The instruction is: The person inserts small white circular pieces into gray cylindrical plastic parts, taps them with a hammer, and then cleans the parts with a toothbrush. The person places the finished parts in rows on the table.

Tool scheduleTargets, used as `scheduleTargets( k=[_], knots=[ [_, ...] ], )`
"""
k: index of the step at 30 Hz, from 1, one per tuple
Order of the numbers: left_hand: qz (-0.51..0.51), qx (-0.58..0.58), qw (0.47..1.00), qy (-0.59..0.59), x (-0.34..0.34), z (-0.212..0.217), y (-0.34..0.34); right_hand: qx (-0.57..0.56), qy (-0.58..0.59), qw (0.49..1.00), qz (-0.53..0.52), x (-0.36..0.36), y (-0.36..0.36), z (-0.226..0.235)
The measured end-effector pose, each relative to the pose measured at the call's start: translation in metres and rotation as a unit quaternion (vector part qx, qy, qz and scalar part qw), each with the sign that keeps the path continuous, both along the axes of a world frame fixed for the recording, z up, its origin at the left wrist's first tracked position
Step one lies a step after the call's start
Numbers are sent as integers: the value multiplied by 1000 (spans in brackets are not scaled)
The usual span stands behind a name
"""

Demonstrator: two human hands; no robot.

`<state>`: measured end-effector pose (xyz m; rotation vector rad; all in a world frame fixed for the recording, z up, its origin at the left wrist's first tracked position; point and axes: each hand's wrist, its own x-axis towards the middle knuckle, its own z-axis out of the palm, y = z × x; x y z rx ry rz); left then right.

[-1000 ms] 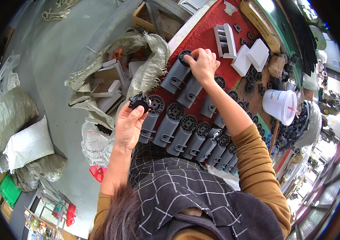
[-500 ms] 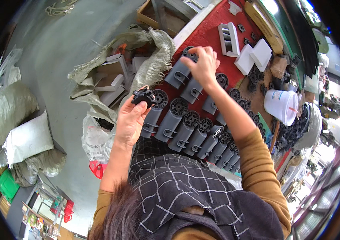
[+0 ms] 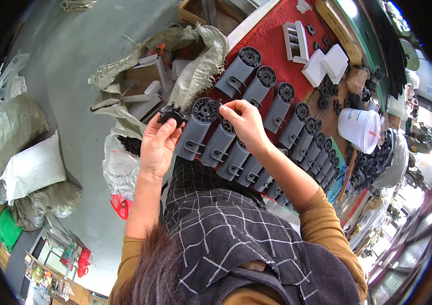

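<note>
A worker's left hand (image 3: 156,147) grips a black toothed part (image 3: 173,115) between thumb and fingers, just beside a grey, wheel-ended housing (image 3: 192,135) on a red tabletop (image 3: 266,38). The right hand (image 3: 246,125), fingertips pinched, reaches near it; whether it holds anything cannot be told.

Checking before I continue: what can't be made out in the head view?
Head view: gripped portion of the black toothed piece, covered by the left hand.
Head view: whether the right hand pinches anything; too small, dark against dark.
Head view: tops of some near-row grey housings, behind the right forearm.
Head view: brown box, cut off by the top edge.
</note>
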<state>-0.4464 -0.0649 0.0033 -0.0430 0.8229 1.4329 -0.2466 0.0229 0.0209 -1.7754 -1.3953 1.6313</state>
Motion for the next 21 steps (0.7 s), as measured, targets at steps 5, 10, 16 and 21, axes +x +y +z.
scheduleTargets(
  k=[5,10,16,21],
  knots=[
    [11,-14,1000,21,-8,0,-11,121,-208,970,44,-17,-15,-36],
    [13,-5,1000,8,-4,3,-18,204,-307,923,109,-38,-16,-43],
    [18,4,1000,9,-7,3,-24,313,-345,871,157,-26,-19,-30],
    [17,14,1000,-2,-4,3,-28,330,-353,853,200,-29,-21,-32]
  ],
)
